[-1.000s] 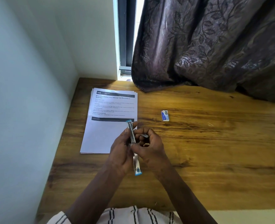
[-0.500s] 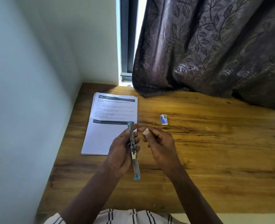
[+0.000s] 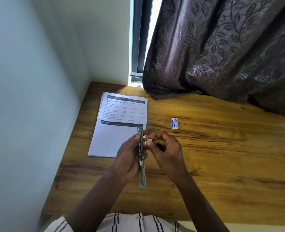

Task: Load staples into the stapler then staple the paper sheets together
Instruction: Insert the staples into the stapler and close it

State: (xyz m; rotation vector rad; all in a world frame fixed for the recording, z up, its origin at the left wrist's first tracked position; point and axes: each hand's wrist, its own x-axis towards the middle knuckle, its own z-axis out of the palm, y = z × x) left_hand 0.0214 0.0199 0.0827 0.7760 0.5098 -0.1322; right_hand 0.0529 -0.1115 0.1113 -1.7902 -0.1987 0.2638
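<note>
A metal stapler with blue ends (image 3: 142,171) is swung fully open into one long line above the wooden table (image 3: 222,164). My left hand (image 3: 130,156) grips it around the middle. My right hand (image 3: 165,151) pinches a small pale strip of staples (image 3: 148,141) at its fingertips, right beside the stapler's upper half. A stack of printed paper sheets (image 3: 120,124) lies flat on the table behind my hands, by the left wall.
A small white and blue staple box (image 3: 174,123) lies on the table to the right of the papers. A dark patterned curtain (image 3: 222,51) hangs over the table's far right. White walls close off the left and the back.
My right hand drew away from the stapler with the staple strip between its fingertips, then came back close to the stapler's upper half. My left hand kept holding the open stapler.
</note>
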